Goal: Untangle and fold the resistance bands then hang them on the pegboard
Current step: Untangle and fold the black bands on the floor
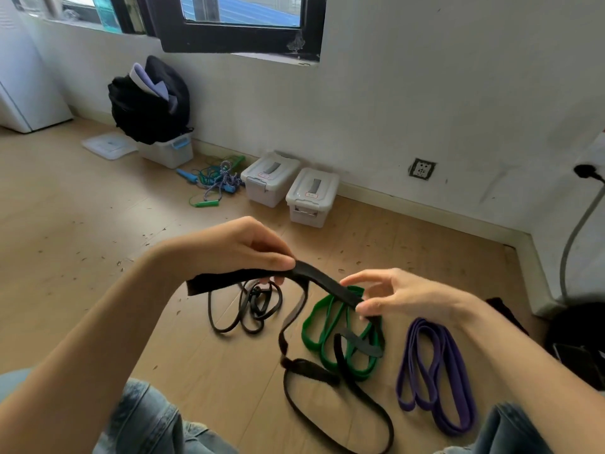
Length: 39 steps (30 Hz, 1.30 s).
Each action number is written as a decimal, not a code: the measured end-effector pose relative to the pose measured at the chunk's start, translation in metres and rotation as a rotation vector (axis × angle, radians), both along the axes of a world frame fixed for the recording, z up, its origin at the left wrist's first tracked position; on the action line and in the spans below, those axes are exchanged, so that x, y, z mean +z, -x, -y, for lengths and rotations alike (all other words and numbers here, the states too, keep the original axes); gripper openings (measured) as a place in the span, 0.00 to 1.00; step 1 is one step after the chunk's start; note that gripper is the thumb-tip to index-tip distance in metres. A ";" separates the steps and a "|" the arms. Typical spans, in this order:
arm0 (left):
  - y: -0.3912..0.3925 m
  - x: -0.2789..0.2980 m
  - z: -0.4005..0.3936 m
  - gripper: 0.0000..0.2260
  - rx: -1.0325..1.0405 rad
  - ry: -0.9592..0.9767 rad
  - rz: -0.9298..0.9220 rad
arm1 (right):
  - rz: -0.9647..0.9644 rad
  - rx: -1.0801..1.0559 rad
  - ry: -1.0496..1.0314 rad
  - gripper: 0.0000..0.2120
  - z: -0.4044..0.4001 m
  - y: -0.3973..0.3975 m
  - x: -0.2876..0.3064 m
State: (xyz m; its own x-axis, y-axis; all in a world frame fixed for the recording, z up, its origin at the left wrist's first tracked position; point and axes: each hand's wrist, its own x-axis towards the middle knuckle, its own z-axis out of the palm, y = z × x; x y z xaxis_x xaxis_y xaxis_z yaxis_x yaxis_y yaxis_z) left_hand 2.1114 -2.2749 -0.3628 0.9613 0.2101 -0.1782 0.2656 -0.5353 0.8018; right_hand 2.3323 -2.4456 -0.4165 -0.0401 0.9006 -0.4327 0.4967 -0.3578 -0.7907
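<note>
A wide black resistance band (327, 285) stretches between my two hands above the wooden floor. My left hand (242, 250) pinches it near one end. My right hand (389, 298) pinches it farther along with thumb and fingers. The rest of this band hangs down and loops over the floor toward my knees. Under it lies a green band (314, 326), folded in loops. A purple band (435, 365) lies folded to the right. A thin black band (245, 309) sits tangled to the left. No pegboard is in view.
Two lidded white storage boxes (291, 188) stand by the wall, with tangled jump ropes (216, 183) beside them. A black bag (150, 99) rests on another box at the back left. A dark object and a grey hose (576, 231) are at the right. My knees are at the bottom edge.
</note>
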 end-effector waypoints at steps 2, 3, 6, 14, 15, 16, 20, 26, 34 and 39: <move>-0.003 0.005 0.006 0.10 -0.009 0.073 0.060 | 0.028 0.051 0.062 0.36 -0.007 0.024 -0.006; -0.006 0.007 0.009 0.10 -0.006 0.112 0.098 | 0.049 0.048 0.026 0.38 -0.012 0.036 -0.011; -0.010 0.008 0.013 0.09 0.028 0.246 0.206 | 0.074 -0.057 -0.216 0.19 -0.020 0.059 -0.026; -0.007 0.004 0.004 0.09 0.171 0.434 0.361 | -0.039 -0.127 -0.207 0.11 -0.019 0.056 -0.028; -0.008 0.004 0.005 0.09 0.161 0.448 0.366 | -0.022 -0.157 -0.235 0.08 -0.020 0.057 -0.030; -0.008 0.004 0.006 0.10 0.152 0.474 0.380 | 0.004 -0.191 -0.264 0.09 -0.021 0.056 -0.034; 0.000 0.006 -0.002 0.10 0.156 0.633 0.482 | 0.130 -0.202 -0.206 0.11 -0.018 0.036 -0.041; 0.009 -0.017 -0.020 0.11 0.228 -0.030 -0.275 | 0.316 -0.213 -0.283 0.15 -0.014 0.019 -0.027; -0.036 -0.052 0.044 0.12 -0.009 0.154 0.094 | 0.295 -0.110 -0.504 0.10 -0.025 0.049 0.023; -0.045 -0.046 0.041 0.04 0.109 -0.231 0.358 | 0.211 -0.084 -0.399 0.03 -0.013 0.031 0.027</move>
